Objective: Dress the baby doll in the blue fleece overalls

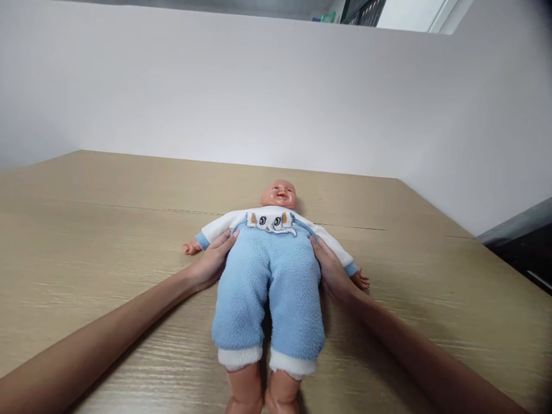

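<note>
A baby doll (269, 270) lies on its back on the wooden table (129, 241), head away from me and legs toward me. It wears light blue fleecy overalls with white cuffs and a white top; an animal face decorates the chest. My left hand (214, 259) presses against the doll's left-of-picture side, under its spread arm. On the opposite side, my right hand (331, 263) rests along the overalls in the same way. Both hands clasp the doll's waist between them, fingers reaching up toward the chest. Some fingertips are hidden beneath the doll and its sleeves.
A white wall (259, 92) rises behind the table's far edge, and another stands at the right. Beyond the table's right edge is a dark object (526, 247). Above the far wall a strip of the room shows, with a green item (328, 17).
</note>
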Demonstrator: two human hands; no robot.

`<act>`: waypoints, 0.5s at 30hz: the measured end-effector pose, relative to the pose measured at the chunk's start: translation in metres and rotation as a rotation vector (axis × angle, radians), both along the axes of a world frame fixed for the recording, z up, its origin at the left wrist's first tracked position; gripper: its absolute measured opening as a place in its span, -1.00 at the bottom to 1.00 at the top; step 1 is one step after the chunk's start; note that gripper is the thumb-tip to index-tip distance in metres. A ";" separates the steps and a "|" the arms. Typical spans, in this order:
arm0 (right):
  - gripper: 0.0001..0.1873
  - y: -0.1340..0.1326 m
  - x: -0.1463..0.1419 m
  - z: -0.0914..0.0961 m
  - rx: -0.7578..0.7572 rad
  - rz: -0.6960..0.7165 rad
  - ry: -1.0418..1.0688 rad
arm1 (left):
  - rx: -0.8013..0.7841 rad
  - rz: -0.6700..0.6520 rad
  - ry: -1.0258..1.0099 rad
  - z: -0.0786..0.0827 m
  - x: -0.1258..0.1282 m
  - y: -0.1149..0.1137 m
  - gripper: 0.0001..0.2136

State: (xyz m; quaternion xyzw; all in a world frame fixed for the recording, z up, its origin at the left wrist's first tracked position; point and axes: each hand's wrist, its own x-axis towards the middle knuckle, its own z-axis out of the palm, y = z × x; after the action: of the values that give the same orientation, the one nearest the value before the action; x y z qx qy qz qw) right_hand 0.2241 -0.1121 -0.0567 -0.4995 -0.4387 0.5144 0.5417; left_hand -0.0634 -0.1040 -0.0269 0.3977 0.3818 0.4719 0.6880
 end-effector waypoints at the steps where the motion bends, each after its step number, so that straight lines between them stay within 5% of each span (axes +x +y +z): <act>1: -0.38 0.002 0.000 0.001 0.031 0.016 -0.039 | 0.003 -0.011 0.003 -0.001 0.000 0.001 -0.46; 15: -0.85 -0.008 0.045 0.040 0.381 0.336 -0.692 | 0.539 -0.227 0.637 0.023 -0.053 0.017 -0.78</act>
State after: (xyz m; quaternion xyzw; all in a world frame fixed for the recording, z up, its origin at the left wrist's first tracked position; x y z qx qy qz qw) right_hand 0.2691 -0.1203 -0.0171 -0.4552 -0.7570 0.3074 0.3538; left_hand -0.1161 -0.0866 -0.0041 0.7285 0.3919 0.3299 0.4548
